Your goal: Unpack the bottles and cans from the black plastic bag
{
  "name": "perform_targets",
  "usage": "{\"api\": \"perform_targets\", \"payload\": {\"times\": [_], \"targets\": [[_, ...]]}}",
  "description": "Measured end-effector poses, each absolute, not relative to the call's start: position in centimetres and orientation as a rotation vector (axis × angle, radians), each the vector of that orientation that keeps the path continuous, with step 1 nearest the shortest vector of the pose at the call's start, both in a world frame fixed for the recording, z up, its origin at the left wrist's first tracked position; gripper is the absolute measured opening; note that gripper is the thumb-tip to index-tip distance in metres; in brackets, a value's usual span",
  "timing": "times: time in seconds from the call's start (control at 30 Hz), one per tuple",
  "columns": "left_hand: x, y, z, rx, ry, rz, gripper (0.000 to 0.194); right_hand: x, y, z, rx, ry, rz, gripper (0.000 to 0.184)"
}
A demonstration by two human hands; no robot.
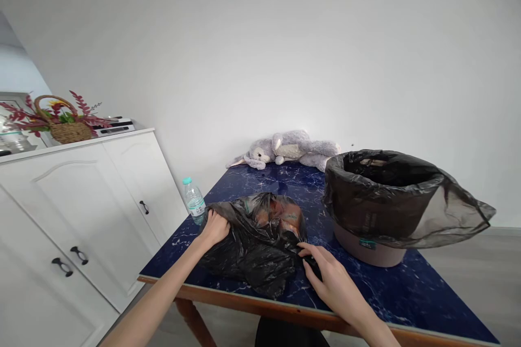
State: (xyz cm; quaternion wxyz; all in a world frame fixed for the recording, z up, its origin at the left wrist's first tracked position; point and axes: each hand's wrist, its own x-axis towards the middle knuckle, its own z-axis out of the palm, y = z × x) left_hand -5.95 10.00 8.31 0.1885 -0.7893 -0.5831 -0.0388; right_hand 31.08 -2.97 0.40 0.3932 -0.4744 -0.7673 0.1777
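Note:
A filled black plastic garbage bag (252, 255) lies on the blue marbled table (179, 255), with brownish-orange and pale items showing through its thin film at the back right. My left hand (215, 226) is closed on the bag's upper left edge, its fingertips hidden in the folds. At the bag's right side is my right hand (321, 268), fingers apart and curved, fingertips touching or very near the black plastic. To the right of it stands a pinkish-brown trash can (370, 252) lined with another black bag (378, 217), which hangs loosely out over the can's right side.
A clear water bottle (194, 200) with a teal cap stands at the table's left edge. Against the wall lies a grey plush rabbit (293, 146). White cabinets (77, 195) on the left carry a wicker flower basket (70, 131). A black seat (288, 332) is below the front edge.

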Motion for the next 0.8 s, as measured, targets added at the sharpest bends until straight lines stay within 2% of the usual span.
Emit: {"api": "perform_targets", "payload": {"times": [0.13,0.3,0.43,0.6,0.8], "targets": [[-5.4,9.9,9.3,-2.221,-1.597,-0.099,0.033,31.1,-3.1,0.7,-1.180,-1.930,0.382,0.038],[-4.6,7.4,11.6,-2.254,-1.469,-0.061,0.008,31.0,-3.0,0.9,-1.139,-1.912,0.299,0.039],[-4.1,4.9,15.2,-2.228,-1.386,-0.086,0.024,30.9,-3.0,0.8,-1.164,-1.911,0.349,0.038],[-3.4,1.4,20.4,-2.115,-1.108,-0.421,0.032,30.9,-2.9,0.5,-1.155,-1.899,0.353,0.038],[-2.7,-3.0,24.6,-2.121,-0.910,-0.939,0.020,31.0,-2.9,0.4,-1.154,-1.900,0.375,0.038]]}}
